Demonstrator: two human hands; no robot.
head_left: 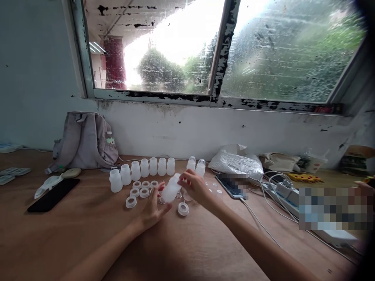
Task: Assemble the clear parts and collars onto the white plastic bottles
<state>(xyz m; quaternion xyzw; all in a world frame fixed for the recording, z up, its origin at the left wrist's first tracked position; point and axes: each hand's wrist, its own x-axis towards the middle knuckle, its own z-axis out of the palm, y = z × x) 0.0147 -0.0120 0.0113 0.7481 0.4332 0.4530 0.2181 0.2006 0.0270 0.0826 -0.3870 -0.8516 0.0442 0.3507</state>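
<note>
Between my hands is a frosted white baby bottle (170, 189), tilted, with its neck up and to the right. My left hand (150, 207) cups its lower end loosely, thumb stretched out beneath. At the neck, the fingers of my right hand (191, 186) are closed on the bottle. Behind, a row of similar open bottles (144, 168) stands upright. Two bottles with clear domed tops (200, 168) stand behind my right hand. Several translucent collar rings (134, 192) lie left of my left hand, and another ring (183, 209) lies in front of the held bottle.
Small clear discs (219, 191) lie beside a phone (230, 185) with a cable. A silver padded bag (237, 163) and a white power strip (331, 234) are on the right. At left are a grey backpack (83, 140) and a black flat object (54, 195). Another person's hand (366, 185) shows far right.
</note>
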